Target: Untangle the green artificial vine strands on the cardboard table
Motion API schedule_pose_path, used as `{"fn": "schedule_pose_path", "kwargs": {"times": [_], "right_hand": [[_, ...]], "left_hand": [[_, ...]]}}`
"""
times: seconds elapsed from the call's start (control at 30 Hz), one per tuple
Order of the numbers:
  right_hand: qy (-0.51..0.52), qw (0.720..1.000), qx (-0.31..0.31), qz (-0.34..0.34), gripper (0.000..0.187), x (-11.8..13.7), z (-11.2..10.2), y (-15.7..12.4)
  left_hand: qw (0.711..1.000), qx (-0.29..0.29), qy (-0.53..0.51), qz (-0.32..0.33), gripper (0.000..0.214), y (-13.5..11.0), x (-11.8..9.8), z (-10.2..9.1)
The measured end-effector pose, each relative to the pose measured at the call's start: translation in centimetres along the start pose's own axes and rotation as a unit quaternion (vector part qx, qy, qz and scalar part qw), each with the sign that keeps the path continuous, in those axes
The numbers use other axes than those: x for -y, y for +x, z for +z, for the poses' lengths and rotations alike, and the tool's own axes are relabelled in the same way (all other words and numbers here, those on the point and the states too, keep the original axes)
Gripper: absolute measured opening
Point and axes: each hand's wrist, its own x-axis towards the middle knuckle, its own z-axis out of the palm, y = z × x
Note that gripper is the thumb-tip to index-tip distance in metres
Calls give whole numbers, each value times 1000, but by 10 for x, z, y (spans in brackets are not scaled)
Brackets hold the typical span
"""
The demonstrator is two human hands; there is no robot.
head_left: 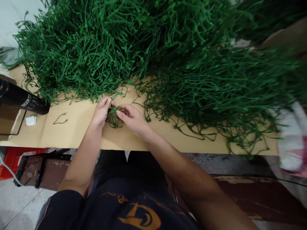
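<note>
Pinching one small tangle of green strands between both hands, left hand and right hand closed on it at the surface edge, I judge we've barely started, with the big green heap behind untouched.

Cardboard-topped table, pale tile floor below, red crate at left
</note>
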Motion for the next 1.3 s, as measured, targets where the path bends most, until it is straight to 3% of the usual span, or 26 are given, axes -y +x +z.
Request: {"fn": "schedule_pose_path", "kwargs": {"times": [0.1, 0.23, 0.3, 0.53, 0.63, 0.7, 0.8, 0.87, 0.93, 0.97, 1.07, 1.13, 1.2, 1.3], "right_hand": [[-8, 999, -33, 10, 47, -3, 0, 3], [-31, 997, 66, 7, 23, 4, 0, 3], [-74, 995, 72, -10, 11, 8, -1, 2], [-178, 980, 55, -75, 19, 11, -4, -1], [-200, 971, 56, -118, 20, 14, 5, -15], [-221, 951, 106, -187, 18, 17, 14, -32], [-272, 891, 185, -315, 20, 26, 16, -54], [-317, 878, 136, -331, 22, 35, -2, -56], [-375, 880, 4, -289, 24, 46, -34, -48], [-411, 867, -79, -269, 22, 52, -53, -41], [-504, 780, -287, -233, 18, 68, -100, -25], [-525, 746, -338, -231, 34, 72, -107, -20], [-507, 774, -294, -239, 37, 68, -93, -17], [-439, 852, -141, -247, 26, 51, -52, -11]], "left_hand": [[1000, -5, -11, 5, 25, -1, 0, 1], [1000, -3, -16, 1, 26, 0, -1, -1], [1000, -2, -16, -3, 27, 0, -2, 0], [1000, -24, 7, 0, 26, -2, -1, 7], [997, -72, -1, 2, 29, 5, 0, 6], [990, -133, -42, 2, 29, 11, -1, 2], [982, -176, -72, 22, 28, 16, -1, -3], [987, -149, -38, 33, 25, 14, 0, -3], [994, -112, 1, 18, 23, 9, 1, 0], [995, -96, 17, 3, 22, 6, 1, 3], [997, -62, 46, -23, 21, 1, 0, 8], [997, -58, 51, -19, 20, 1, 0, 10], [997, -54, 61, -12, 19, 4, 0, 11], [996, -44, 73, 4, 15, 7, 2, 9]]}}
